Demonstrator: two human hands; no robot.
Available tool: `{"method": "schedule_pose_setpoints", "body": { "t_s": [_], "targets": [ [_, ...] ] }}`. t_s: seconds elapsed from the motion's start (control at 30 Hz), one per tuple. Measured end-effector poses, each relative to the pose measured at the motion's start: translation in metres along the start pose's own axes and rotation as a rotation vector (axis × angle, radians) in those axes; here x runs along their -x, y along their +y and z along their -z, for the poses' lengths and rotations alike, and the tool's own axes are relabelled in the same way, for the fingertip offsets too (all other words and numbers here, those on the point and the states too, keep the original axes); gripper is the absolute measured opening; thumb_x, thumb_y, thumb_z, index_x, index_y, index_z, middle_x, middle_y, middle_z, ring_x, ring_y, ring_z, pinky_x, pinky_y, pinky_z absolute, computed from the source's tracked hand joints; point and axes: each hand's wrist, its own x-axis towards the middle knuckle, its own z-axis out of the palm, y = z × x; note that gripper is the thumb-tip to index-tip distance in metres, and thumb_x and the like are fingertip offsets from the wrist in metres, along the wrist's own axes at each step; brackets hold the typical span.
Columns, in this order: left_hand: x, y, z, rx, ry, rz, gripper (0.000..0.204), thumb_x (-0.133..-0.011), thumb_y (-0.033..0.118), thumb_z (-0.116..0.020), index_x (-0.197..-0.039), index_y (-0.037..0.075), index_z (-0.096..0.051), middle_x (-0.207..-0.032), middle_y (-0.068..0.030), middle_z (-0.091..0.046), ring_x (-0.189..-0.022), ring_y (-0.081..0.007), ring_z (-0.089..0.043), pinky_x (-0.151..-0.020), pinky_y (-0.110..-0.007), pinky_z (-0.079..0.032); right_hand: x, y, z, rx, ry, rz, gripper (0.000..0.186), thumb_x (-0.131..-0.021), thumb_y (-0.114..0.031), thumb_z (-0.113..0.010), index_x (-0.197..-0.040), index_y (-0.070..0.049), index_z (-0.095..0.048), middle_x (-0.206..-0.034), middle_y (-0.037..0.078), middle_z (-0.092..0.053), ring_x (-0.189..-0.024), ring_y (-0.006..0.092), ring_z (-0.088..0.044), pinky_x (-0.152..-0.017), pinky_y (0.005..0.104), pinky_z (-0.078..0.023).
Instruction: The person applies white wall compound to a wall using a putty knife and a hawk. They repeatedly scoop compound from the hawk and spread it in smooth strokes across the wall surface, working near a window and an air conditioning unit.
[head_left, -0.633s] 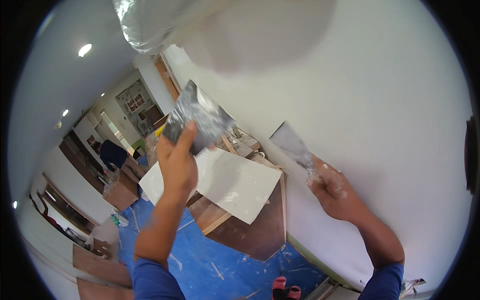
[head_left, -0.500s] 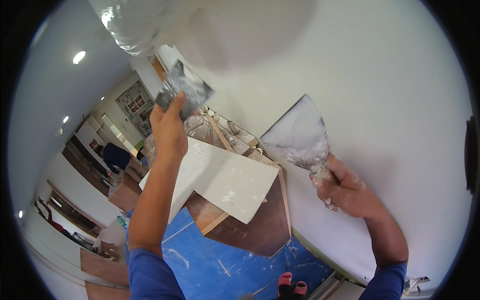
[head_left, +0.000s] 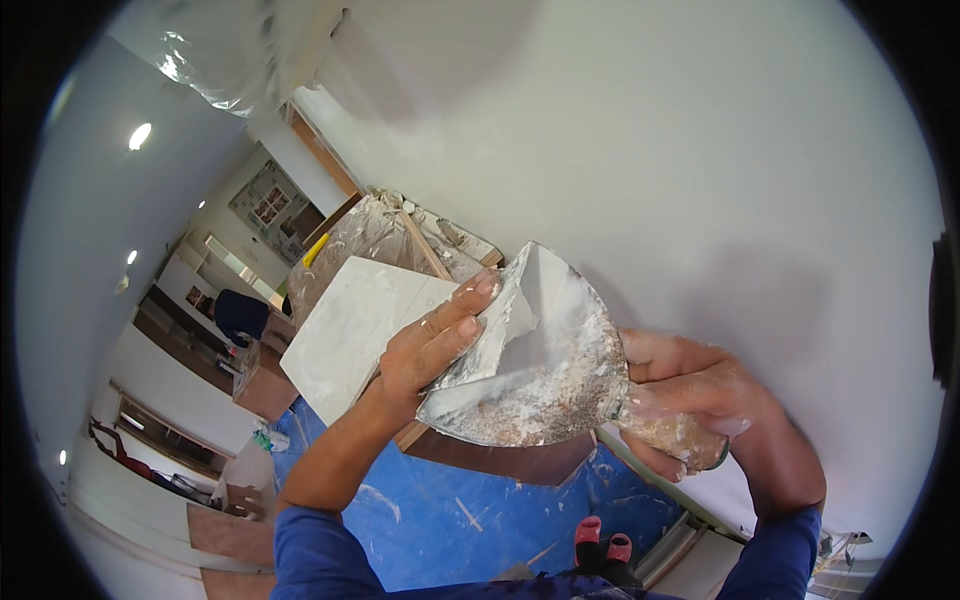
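My right hand [head_left: 695, 385] is closed around the plaster-smeared handle of a wide putty knife [head_left: 570, 400]. Its broad, fan-shaped blade faces up in front of me, with white filler and brownish crust over it. My left hand [head_left: 425, 355] grips a thin flat metal spreader [head_left: 490, 350], fingers laid along its coated face. The spreader's edge rests against the putty knife's blade, where white filler lies. The fingers of my left hand have white smears on them. Most of the spreader's far side is hidden.
A pale wall [head_left: 700, 170] rises ahead and to the right. Below the tools, a cream board [head_left: 345, 325] lies on a brown wooden box [head_left: 500, 452]. Blue sheeting [head_left: 420, 525] covers the floor. A bent-over person [head_left: 240, 315] is farther off left; clear plastic [head_left: 215, 60] hangs overhead.
My left hand has come down and right with the spreader, bringing it against the putty knife. The putty knife has moved lower and left, its blade turned. My view has shifted slightly.
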Motion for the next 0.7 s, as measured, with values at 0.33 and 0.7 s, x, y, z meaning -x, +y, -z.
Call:
{"method": "schedule_pose_setpoints", "body": {
  "t_s": [0.33, 0.7],
  "targets": [
    [0.022, 0.030, 0.063, -0.342, 0.053, 0.547, 0.037, -0.097, -0.002, -0.061, -0.134, 0.001, -0.061, -0.135, -0.0200, -0.065, -0.122, -0.0277, -0.066, -0.101, -0.040, -0.055, 0.007, 0.011, -0.008, 0.281, 0.102, 0.243, 0.064, -0.102, -0.008, -0.056, -0.158, 0.002, -0.026, -0.112, 0.016, -0.066, -0.065, 0.0223, -0.066, -0.057, 0.0333, -0.053],
    [-0.015, 0.117, -0.051, 1.149, 0.608, 0.752, 0.043, -0.104, 0.009, -0.048, -0.141, -0.011, -0.041, -0.120, -0.0254, -0.066, -0.099, -0.0340, -0.072, -0.077, -0.046, -0.064, -0.023, 0.043, 0.016, 1.479, 0.473, 0.974, 0.068, -0.090, 0.006, -0.062, -0.154, -0.010, -0.044, -0.139, 0.024, -0.058, -0.102, 0.0342, -0.072, -0.076, 0.0353, -0.061]
  ]
}}
